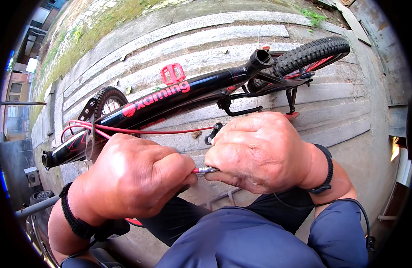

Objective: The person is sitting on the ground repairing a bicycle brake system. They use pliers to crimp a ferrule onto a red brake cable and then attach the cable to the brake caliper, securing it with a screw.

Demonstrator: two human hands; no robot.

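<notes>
My left hand (pixel 139 174) is closed on a red cable (pixel 198 170) at the lower middle. My right hand (pixel 259 154), closed too, pinches the cable's silver end (pixel 207 169), where a small metal piece shows between its fingertips; I cannot make out what that is. Just beyond my knuckles lies a black bicycle frame (pixel 201 85) with pink lettering. Red cables (pixel 163 132) run along it, and a small black fitting with a ring (pixel 213 133) shows beside my right hand. A red pedal (pixel 172 73) is behind the frame.
The bicycle's treaded wheels (pixel 313 53) reach to the upper right and left. Paving of long stone strips (pixel 206 31) lies beneath, with weeds (pixel 313 15). A grey pipe (pixel 36 206) and a dark tyre are at the lower left, a wall (pixel 389 62) at the right.
</notes>
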